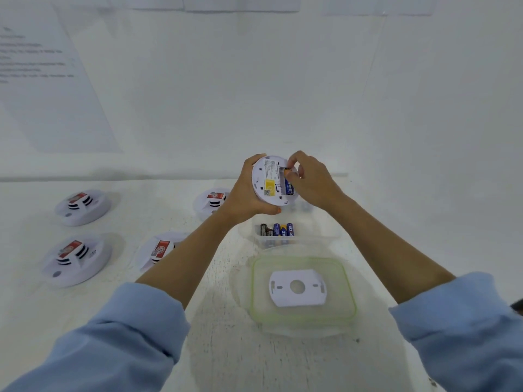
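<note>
White wall [254, 80] behind white-covered table [220, 349]. Printed sheet [42, 80] on wall, L of view; txt blurred. Light even, shadows soft.

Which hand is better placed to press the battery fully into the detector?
The right hand: its fingers pinch the blue battery at the detector, which the left hand grips.

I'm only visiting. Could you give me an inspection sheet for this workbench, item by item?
Surface: white table, speckled.
Job's things: round white detector held up, back showing; blue battery at its open bay.
Clutter: four other detectors on the left; clear tub with spare batteries; mounting plate on green-rimmed lid.
Hands: left hand grips the detector; right hand pinches the blue battery.
Cables: nothing seen.
Surroundings: white wall, printed sheet at left.
</note>
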The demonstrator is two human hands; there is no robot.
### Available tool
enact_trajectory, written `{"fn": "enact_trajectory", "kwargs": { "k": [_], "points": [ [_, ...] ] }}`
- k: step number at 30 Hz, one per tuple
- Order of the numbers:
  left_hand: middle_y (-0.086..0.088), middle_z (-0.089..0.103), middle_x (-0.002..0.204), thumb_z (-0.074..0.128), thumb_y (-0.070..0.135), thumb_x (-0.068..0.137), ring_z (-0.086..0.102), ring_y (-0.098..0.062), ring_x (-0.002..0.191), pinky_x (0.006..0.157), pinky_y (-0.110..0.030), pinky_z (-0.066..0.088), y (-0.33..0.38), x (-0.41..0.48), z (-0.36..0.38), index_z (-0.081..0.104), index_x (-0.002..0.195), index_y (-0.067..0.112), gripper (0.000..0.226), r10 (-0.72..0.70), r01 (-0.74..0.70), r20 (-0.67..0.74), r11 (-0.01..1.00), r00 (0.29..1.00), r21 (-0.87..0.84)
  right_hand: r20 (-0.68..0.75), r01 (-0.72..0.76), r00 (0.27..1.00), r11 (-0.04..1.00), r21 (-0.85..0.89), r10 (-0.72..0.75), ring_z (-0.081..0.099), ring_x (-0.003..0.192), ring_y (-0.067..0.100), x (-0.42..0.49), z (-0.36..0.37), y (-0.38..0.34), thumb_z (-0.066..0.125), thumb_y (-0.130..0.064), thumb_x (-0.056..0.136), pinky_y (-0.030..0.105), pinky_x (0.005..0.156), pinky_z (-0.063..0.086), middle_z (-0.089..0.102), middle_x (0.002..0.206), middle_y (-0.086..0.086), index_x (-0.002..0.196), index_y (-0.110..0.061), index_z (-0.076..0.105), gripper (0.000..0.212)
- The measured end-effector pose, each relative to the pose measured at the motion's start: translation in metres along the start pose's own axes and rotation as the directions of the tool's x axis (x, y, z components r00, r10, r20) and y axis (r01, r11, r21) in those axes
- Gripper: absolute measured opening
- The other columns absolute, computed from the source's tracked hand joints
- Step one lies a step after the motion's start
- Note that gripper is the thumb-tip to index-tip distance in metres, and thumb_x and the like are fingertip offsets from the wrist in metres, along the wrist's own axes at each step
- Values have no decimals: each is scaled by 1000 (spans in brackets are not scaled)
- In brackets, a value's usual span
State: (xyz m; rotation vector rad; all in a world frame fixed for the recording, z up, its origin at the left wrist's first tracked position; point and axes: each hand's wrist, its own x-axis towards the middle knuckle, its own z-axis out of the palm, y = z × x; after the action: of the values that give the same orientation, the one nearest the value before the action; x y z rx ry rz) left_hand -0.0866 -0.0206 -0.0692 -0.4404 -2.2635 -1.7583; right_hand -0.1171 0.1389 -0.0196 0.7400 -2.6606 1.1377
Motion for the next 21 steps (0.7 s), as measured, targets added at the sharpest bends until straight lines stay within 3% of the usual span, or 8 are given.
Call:
{"fn": "enact_trajectory", "kwargs": {
  "k": [4,7,10,14,18,21],
  "points": [
    [1,44,123,79,-2,47,51,-3,109,81,-18,51,1,2,3,26,133,12,101,14,-14,-24,1000,1000,-23,-86,25,996,999,-48,-29,40,70,20,4,7,4,52,-16,88,19,53,30,40,72,2,95,-4,51,14],
    [0,44,124,79,-2,47,51,-4,109,82,-18,50,1,3,6,26,134,9,102,24,-24,-22,1000,999,-13,-82,3,997,999,-44,-7,39,68,20,8,7,4,57,-16,85,19,51,28,40,66,1,84,-9,49,11],
    [-1,45,123,79,-4,48,52,-9,109,80,-19,51,-1,2,8,26,134,8,102,24,-24,-6,999,1000,-23,-71,-37,997,999,-40,34,41,70,20,11,6,4,61,-15,81,18,52,29,46,75,7,79,-12,46,16],
    [4,45,122,78,-5,48,52,1,107,78,-17,50,-3,2,6,27,133,12,100,4,-4,-6,1000,1000,-15,-88,-35,996,999,4,35,38,67,20,8,6,4,62,-12,78,21,51,29,42,73,6,75,-11,40,22],
    [-3,43,126,79,-3,48,50,-7,112,81,-19,51,-6,2,4,26,135,7,103,8,-8,-16,1000,1000,-5,-97,6,995,999,-32,-9,39,61,21,7,6,2,61,-10,79,27,53,33,45,65,5,77,-9,40,21],
    [1,43,125,80,-1,48,49,-2,112,84,-19,50,-3,5,0,27,133,9,101,24,-23,-23,1000,999,12,-229,35,973,999,-1,-34,47,56,20,5,6,-2,62,-8,79,30,55,43,51,62,5,83,-4,50,14]
  ]
}}
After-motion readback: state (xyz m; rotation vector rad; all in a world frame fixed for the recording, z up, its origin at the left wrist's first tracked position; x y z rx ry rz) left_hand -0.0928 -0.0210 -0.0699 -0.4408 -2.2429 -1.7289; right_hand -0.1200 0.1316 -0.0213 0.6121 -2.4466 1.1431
